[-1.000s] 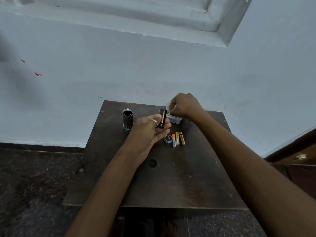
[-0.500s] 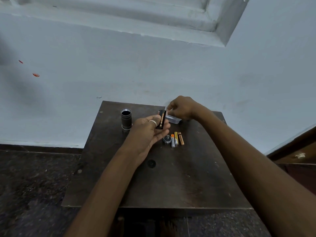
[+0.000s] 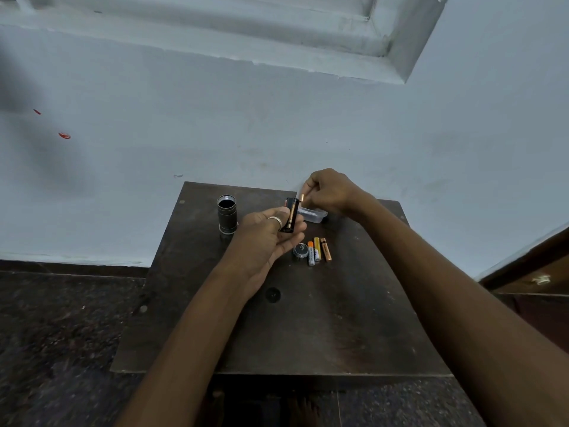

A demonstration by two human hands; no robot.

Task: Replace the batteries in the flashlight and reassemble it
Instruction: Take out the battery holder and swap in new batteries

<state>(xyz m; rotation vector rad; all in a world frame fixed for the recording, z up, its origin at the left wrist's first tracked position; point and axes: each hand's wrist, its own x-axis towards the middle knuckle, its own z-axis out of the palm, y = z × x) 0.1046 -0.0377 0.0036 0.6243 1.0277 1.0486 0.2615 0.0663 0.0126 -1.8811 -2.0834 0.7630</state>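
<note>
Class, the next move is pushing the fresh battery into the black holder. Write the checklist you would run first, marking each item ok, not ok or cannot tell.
1. Battery holder gripped in the left hand: ok.
2. New battery pinched in the right hand, close to the holder's top: ok.
3. Free slot facing the battery: cannot tell, too small to see.
4. Polarity matched: cannot tell, markings unreadable.
5. Three loose batteries lying apart on the table, not mixed with the clear box: ok.
6. Flashlight body upright, open end up, and tail cap on the table: ok.
</note>
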